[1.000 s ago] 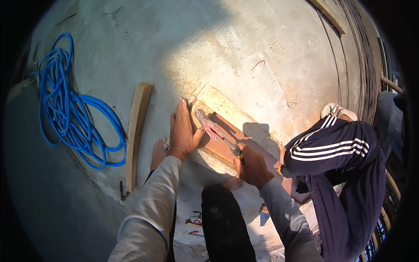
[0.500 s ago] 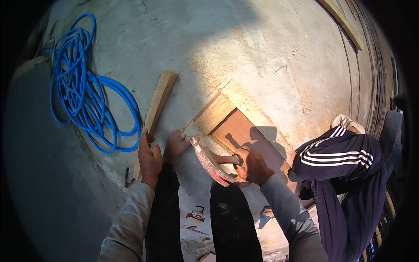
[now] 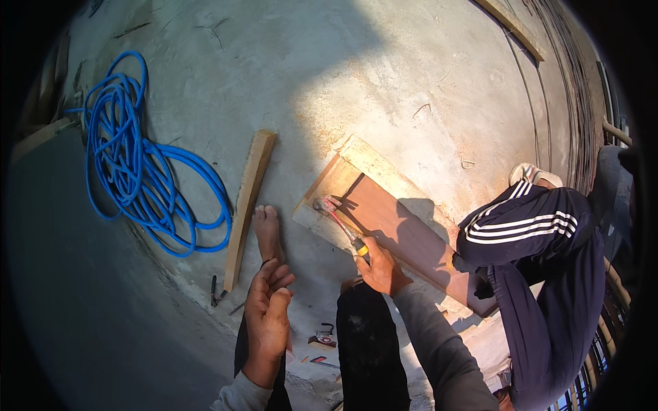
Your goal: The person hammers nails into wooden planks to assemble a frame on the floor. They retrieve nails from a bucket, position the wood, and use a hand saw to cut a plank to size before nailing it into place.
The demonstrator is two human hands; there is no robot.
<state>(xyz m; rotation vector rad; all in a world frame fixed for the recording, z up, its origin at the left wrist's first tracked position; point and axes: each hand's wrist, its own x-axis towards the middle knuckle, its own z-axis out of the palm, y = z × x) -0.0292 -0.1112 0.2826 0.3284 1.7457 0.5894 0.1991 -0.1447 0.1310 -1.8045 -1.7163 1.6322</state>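
Observation:
My right hand is closed round the yellow and black grip of a claw hammer. Its reddish head is down at the left corner of a wooden frame, which is built of pale boards around a brown panel. I cannot tell whether the head touches the wood. My left hand is raised over my left leg, palm partly turned up and thumb apart. Its fingers are loosely bent, with nothing visible in them. My bare foot is on the floor between the frame and a loose wooden batten.
A tangled blue hose lies at the left. Pliers are by the batten's near end. At the right, another person in striped dark trousers crouches against the frame. Small tools lie between my legs, and long rods run along the far right.
The hammer has come down from a raised position to the frame's corner. My left hand has left the batten's side and moved nearer me and rightward, its fingers turned up.

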